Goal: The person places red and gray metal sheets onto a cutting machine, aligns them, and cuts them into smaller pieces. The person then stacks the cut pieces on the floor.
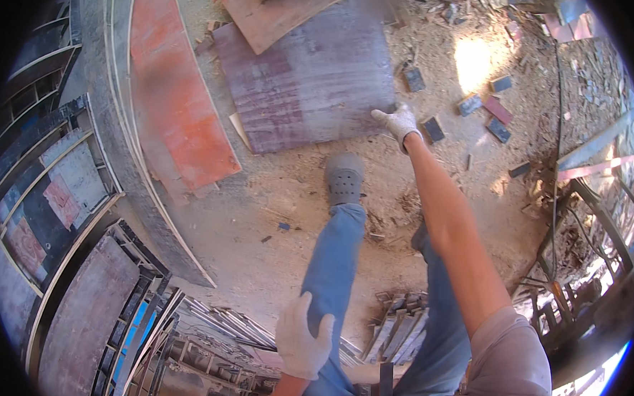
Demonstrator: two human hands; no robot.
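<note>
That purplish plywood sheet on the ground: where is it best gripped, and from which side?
Probably at the near right corner of the plywood sheet, where the gloved right hand already rests, coming from the sheet's right edge. The sheet lies flat on the dirt ground, so only its edges offer a hold. Its far edge is overlapped by a reddish board, and its left side runs close to the orange panel.

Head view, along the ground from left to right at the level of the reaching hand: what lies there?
Red board → purple board → right hand, gloved, at that board's lower right corner → small dark blocks scattered on the dirt → timber scraps at the right rim.
</note>
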